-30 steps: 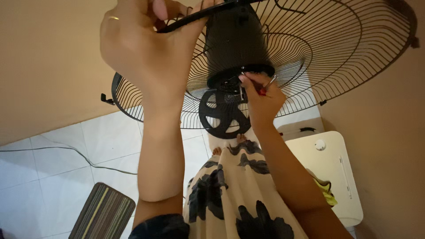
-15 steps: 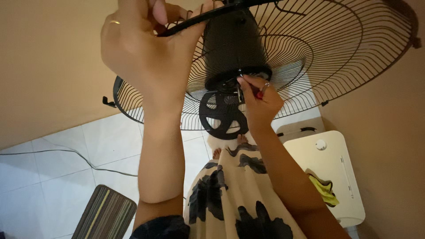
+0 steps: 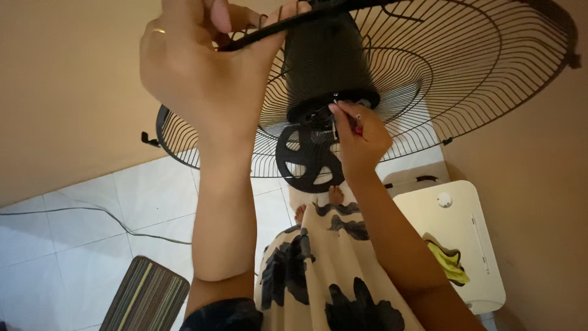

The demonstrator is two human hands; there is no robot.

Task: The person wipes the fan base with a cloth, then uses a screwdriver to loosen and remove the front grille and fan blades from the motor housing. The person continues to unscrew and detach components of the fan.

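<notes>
Overhead, the left hand is clenched around the black rim of the wire fan guard, beside the black motor housing. Just below that housing, the right hand pinches a small red-handled tool against its base.

1. The left hand has its fingertips cut off by the top edge, so its grip on the black bar is only partly visible
2. The right hand covers a small red-handled tool; its kind cannot be told
3. The black motor housing runs past the top edge
4. The wire fan guard is cropped at the top, and the arms hide part of it
5. The striped mat is cut by the bottom edge
</notes>
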